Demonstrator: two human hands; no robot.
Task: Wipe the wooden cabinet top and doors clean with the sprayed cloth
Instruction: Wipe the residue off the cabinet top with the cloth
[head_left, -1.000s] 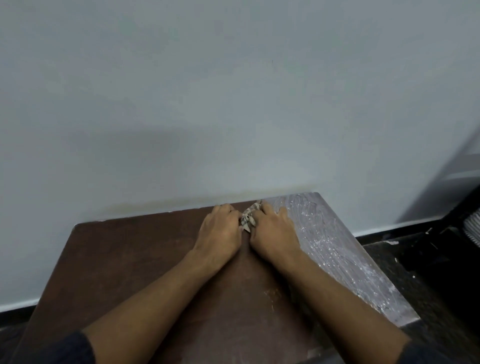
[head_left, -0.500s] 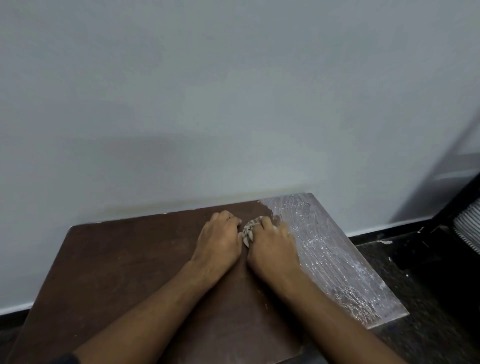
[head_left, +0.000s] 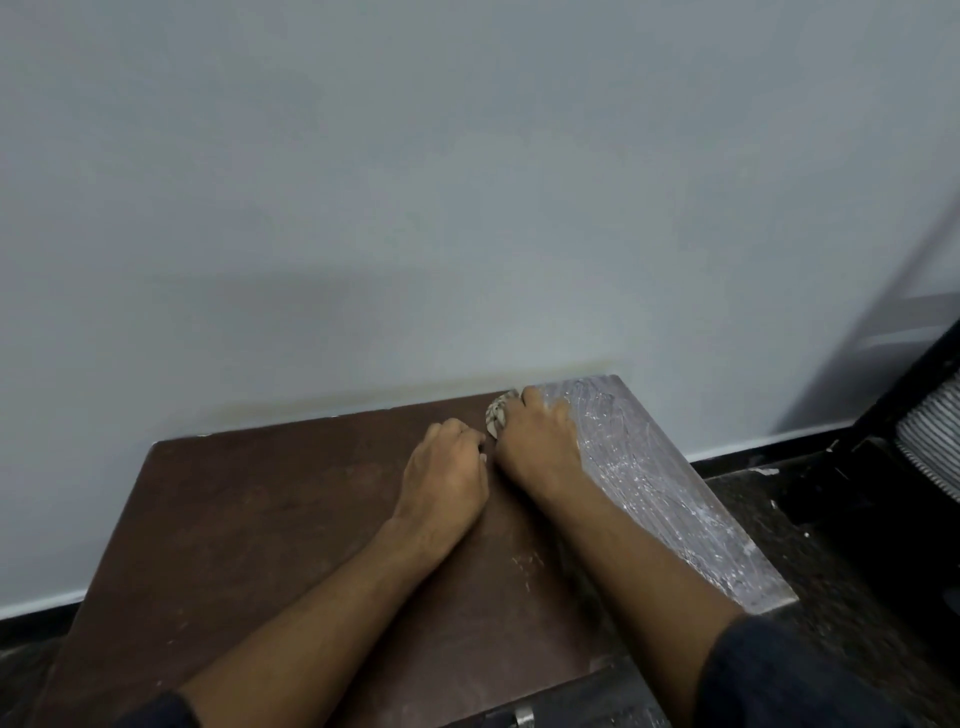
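The dark brown wooden cabinet top (head_left: 249, 525) fills the lower middle of the head view, its back edge against a pale wall. My right hand (head_left: 537, 447) presses a small patterned grey-white cloth (head_left: 496, 418) onto the top near the back edge; only a corner of the cloth shows past the fingers. My left hand (head_left: 447, 473) lies beside it, fingers curled, touching the wood just left of the cloth. A whitish, streaky film (head_left: 644, 478) covers the right strip of the top, next to my right hand.
The pale wall (head_left: 467, 208) rises straight behind the cabinet. Dark speckled floor (head_left: 831, 561) lies to the right, with a black object and a striped surface (head_left: 930, 441) at the far right edge. A metal fitting (head_left: 523, 719) shows at the cabinet's front edge.
My right hand has pushed the cloth forward to the back edge by the wall, while my left hand has stayed behind. The view has shifted slightly.
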